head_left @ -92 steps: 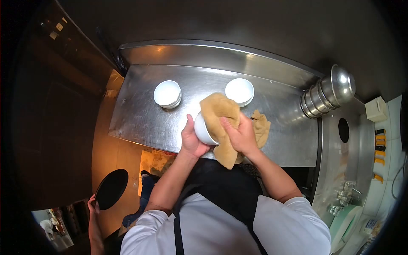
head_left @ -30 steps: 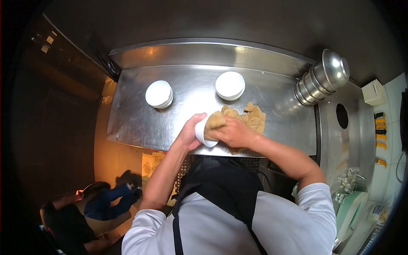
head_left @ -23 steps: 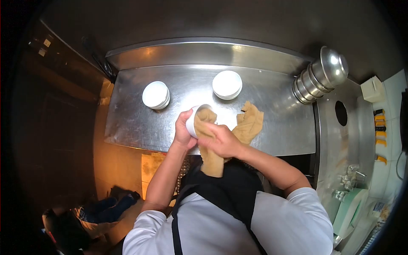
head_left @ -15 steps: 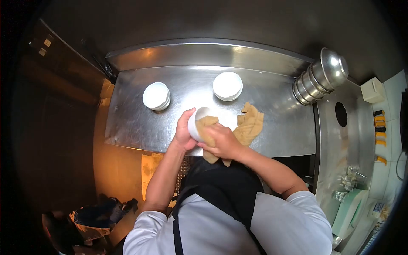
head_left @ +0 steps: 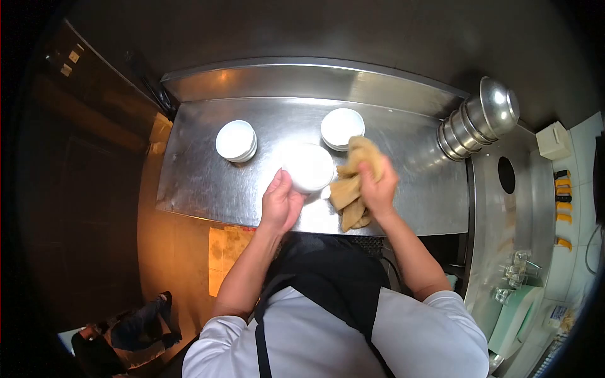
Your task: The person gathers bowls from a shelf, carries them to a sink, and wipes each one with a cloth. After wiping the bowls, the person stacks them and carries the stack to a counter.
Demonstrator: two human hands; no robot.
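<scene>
A white bowl [head_left: 309,167] is gripped at its left side by my left hand [head_left: 280,203], its round face turned up toward me over the steel worktable [head_left: 195,183]. My right hand [head_left: 380,189] is closed around a bunched tan cloth [head_left: 346,192], just to the right of that bowl. Parts of the cloth hang down below the fingers and stick up above them. Behind the cloth, a stack of white bowls [head_left: 342,127] stands on the steel. Another white bowl stack [head_left: 236,140] is farther left.
Nested metal bowls [head_left: 472,120] lean at the table's right end. Beyond them runs a steel counter [head_left: 498,214] with a dark round hole [head_left: 506,172]. Yellow-handled tools [head_left: 563,201] line the tiled wall. A raised steel ledge [head_left: 302,79] borders the table's back.
My right hand has drawn the cloth out of the bowl and moved right, gathering it up. The bowl has turned from tilted sideways to facing up, slightly farther forward.
</scene>
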